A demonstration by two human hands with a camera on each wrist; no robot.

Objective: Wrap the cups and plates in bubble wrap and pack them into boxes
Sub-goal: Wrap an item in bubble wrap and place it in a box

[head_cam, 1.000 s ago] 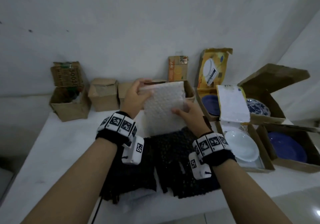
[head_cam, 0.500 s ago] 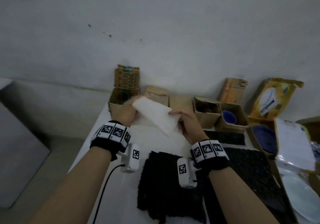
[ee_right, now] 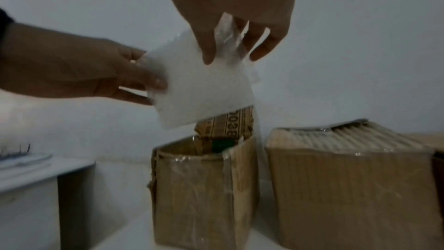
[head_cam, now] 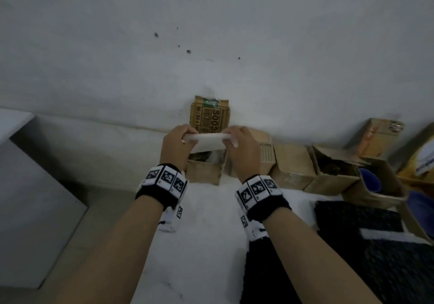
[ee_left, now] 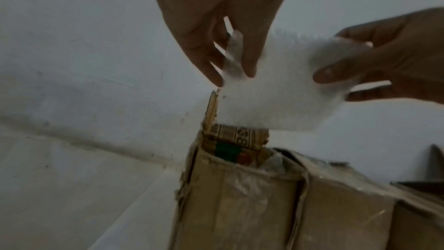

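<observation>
pinching white bubble-wrapped bundle (head_cam: 206, 140) over open box (head_cam: 204, 173), both grips: left hand (head_cam: 176, 142), right hand (head_cam: 242, 147); contents hidden.

Both my forearms reach forward, raised, wrists level. My left hand (head_cam: 176, 142) and right hand (head_cam: 242, 147) face each other, near but apart. Each grip is a pinch, thumb against curled fingers, knuckles toward me.
</observation>
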